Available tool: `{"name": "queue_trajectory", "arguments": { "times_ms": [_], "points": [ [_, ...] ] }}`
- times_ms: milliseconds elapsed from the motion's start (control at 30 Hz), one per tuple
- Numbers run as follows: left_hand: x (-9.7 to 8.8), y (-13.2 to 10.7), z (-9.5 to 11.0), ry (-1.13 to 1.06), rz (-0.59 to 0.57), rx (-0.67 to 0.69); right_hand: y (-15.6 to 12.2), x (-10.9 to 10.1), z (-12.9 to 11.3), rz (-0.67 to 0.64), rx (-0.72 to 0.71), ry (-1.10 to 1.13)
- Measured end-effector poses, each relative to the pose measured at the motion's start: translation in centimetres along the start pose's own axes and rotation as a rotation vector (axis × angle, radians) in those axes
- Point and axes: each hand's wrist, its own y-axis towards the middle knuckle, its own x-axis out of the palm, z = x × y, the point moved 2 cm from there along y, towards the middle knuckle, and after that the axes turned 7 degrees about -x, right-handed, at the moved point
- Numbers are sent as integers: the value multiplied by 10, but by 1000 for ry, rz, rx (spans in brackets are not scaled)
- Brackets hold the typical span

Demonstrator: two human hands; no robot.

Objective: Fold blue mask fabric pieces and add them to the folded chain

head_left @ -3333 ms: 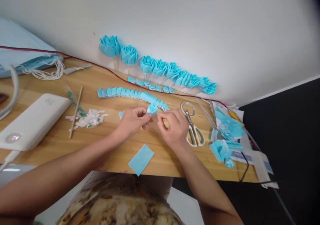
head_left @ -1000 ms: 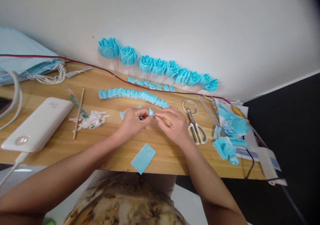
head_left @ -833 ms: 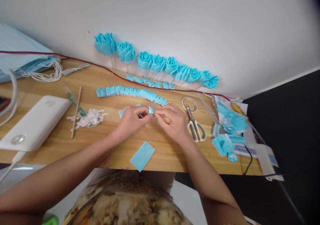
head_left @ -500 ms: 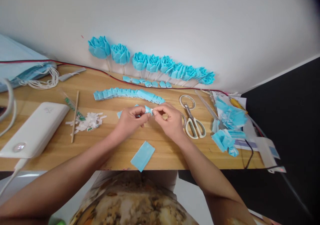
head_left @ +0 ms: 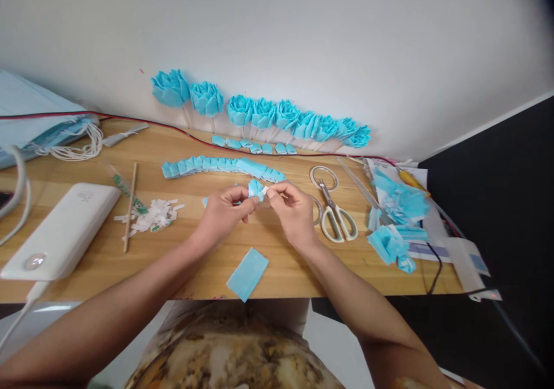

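Between thumb and fingers, my left hand (head_left: 229, 207) pinches a small folded piece of blue fabric (head_left: 256, 188). My right hand (head_left: 294, 210) is closed in a pinch on a small white strip (head_left: 265, 190) at the right edge of that piece. The fingertips of both hands almost meet above the table. A flat blue fabric rectangle (head_left: 247, 273) lies below them near the front edge. Part of another blue piece (head_left: 205, 202) shows behind my left hand. Beyond the hands runs a curved row of folded blue pieces (head_left: 208, 165).
Blue fabric flowers (head_left: 171, 88) on sticks lean along the wall. To the right lie scissors (head_left: 333, 210), a tape roll (head_left: 324, 178) and blue scraps (head_left: 392, 245). White paper bits (head_left: 156, 216), a wooden stick (head_left: 130, 204) and a white power bank (head_left: 64, 227) are left.
The small blue piece has turned and shows more of its surface above the left fingers. The white strip at its right edge shows more clearly, and the right fingers have shifted slightly.
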Motion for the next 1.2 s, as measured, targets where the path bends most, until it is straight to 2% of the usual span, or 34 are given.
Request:
{"name": "queue_trajectory", "arguments": {
  "times_ms": [133, 233, 500, 633, 733, 800, 833, 933, 1033, 1100, 1200],
  "points": [
    [1, -1, 0, -12, 19, -7, -2, 0, -3, 7, -10, 12],
    [2, -1, 0, 1, 40, 6, -3, 0, -8, 6, -83, -70],
    [4, -5, 2, 162, 116, 82, -5, 3, -10, 22, -364, -307],
    [4, -4, 2, 120, 102, 95, -7, 3, -11, 12, -563, -461],
    [1, 0, 1, -18, 65, 19, -7, -1, -15, -93, -645, -514],
    [0, 2, 1, -122, 33, -44, -5, -6, -17, -128, -588, -462],
    [-1, 2, 0, -155, 16, -66, -3, -10, -17, -104, -515, -400],
    [0, 3, -2, -175, -27, -95, 4, -17, -7, -45, -179, -122],
    [2, 3, -5, -130, -52, -93, 7, -13, 5, -191, 89, 120],
    [2, 2, -5, -87, -61, -82, 7, -9, 9, -270, 141, 197],
    [3, 1, -3, 1, -99, -68, 6, -6, 10, -287, 141, 227]
  ]
}}
